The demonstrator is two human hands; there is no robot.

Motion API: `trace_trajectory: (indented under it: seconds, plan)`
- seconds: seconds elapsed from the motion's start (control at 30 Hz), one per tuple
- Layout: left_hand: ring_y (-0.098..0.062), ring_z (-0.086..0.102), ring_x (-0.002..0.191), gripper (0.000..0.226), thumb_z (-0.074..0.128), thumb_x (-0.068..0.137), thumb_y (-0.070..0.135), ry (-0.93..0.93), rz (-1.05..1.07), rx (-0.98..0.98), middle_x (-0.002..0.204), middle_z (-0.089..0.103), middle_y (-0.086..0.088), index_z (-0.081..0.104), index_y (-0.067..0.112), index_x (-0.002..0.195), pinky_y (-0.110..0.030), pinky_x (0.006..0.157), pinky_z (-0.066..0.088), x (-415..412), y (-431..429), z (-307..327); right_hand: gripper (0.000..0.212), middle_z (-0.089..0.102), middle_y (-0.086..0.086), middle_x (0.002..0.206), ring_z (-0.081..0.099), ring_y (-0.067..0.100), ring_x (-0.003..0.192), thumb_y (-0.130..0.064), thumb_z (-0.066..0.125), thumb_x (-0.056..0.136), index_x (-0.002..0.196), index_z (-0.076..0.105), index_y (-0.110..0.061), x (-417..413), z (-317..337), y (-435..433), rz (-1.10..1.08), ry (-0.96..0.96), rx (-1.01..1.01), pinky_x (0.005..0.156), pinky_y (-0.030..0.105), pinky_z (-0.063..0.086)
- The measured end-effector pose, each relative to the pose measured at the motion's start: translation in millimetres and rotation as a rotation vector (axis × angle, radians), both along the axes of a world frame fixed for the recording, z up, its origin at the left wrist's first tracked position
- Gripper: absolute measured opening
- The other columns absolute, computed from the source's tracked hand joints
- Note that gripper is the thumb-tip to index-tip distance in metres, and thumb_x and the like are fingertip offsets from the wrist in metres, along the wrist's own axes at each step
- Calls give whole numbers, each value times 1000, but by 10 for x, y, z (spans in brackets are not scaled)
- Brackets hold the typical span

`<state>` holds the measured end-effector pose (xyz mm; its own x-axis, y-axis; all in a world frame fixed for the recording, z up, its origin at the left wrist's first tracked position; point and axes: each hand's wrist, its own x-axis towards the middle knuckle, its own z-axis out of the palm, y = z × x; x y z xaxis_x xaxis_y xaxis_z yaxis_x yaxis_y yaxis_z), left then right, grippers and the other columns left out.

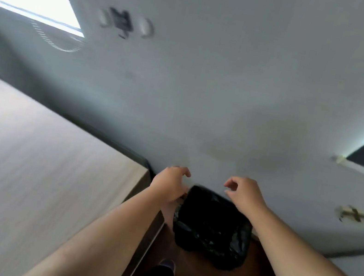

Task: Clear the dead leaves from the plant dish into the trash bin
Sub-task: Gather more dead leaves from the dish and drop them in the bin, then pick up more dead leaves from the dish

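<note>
Head view: both hands over lined trash bin, plant dish out of sight.
Left hand (172,182) and right hand (245,193) poised above trash bin (211,225) with black liner, beside pale table (40,149); grip of each loosely curled, fingers apart, nothing visibly held, though blur hides any small leaf scraps. Dead leaves not discernible. Risk, as judged: fragments released at the bin's far rim falling past the liner onto the floor.
</note>
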<state>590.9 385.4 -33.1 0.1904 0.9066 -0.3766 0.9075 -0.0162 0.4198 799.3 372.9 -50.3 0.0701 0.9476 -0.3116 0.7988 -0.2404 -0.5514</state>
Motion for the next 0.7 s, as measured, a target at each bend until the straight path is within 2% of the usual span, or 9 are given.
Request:
trace_trajectory:
  seconds: [0.17,0.3,0.37,0.53,0.7]
  plan:
    - [-27,54,118,37,62,83,25,24,270,158,126,59,-6,59,20,119,-36,98,46,-918,-638,511,14,75,10,97,68,24,94,-12,68,77,90,73,-12,-984,458,-22,267,19,100,84,27,50]
    - [-23,56,116,37,61,85,30,72,559,208,127,58,-2,57,25,121,-36,95,48,-1882,-1425,774,15,74,8,100,68,23,96,-15,68,79,93,73,-15,-2132,769,-301,585,40,180,86,26,49]
    - [-23,56,117,37,60,85,30,93,700,208,128,58,-1,57,25,122,-34,95,49,-2303,-1846,830,14,71,6,99,66,22,94,-17,67,81,93,72,-16,-2638,866,-521,717,50,193,85,28,51]
    - [-22,55,118,36,59,86,29,136,984,178,129,58,-1,58,24,121,-33,97,47,-3193,-2973,850,10,64,2,89,61,20,88,-16,64,82,89,71,-18,-3763,977,-1169,981,85,195,72,26,48]
    - [-22,54,117,35,61,85,27,128,1174,146,129,54,-2,57,21,119,-31,96,46,-3939,-3929,730,12,65,-1,77,63,20,85,-14,63,78,85,72,-19,-4743,933,-1862,1145,69,200,73,27,51]
